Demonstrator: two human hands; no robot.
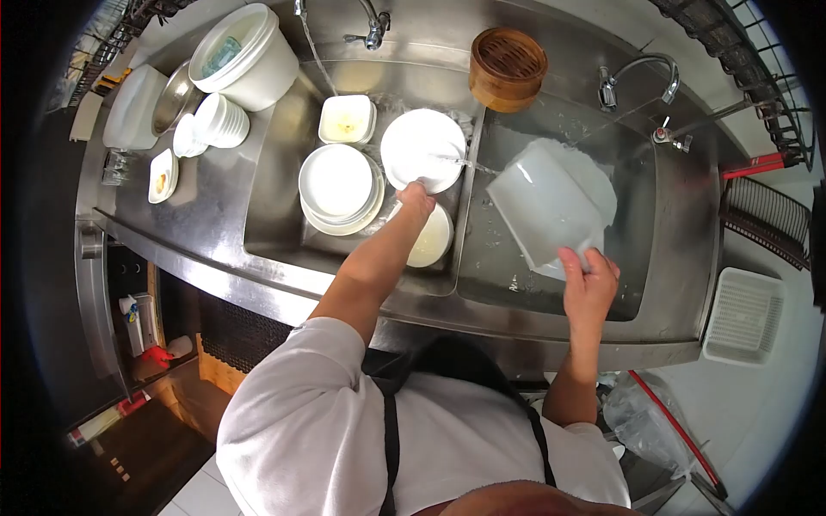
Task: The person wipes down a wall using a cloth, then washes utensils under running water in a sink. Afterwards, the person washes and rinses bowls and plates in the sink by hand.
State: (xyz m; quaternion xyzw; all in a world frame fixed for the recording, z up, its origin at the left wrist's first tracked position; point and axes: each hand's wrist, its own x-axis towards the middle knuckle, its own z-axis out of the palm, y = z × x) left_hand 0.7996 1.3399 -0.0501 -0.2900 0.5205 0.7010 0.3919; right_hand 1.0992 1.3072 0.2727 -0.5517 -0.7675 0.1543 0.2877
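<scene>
My left hand (416,199) pinches the near rim of a round white plate (422,142) over the left sink basin. My right hand (590,277) grips the near edge of a white, box-shaped plastic container (544,202), tilted over the water of the right basin. A thin stream of water runs between the container's left corner and the plate. Beneath my left wrist sits a round, pale bowl (433,239). Left of it is a stack of white plates (336,182), with a squarish dish (348,119) holding yellowish residue behind.
Water runs from a faucet (372,30) into the left basin. A bamboo steamer (508,70) stands on the back ledge, and a second faucet (641,77) is to its right. On the left counter are a white bucket (258,64), stacked bowls (222,120) and a small dish (163,176).
</scene>
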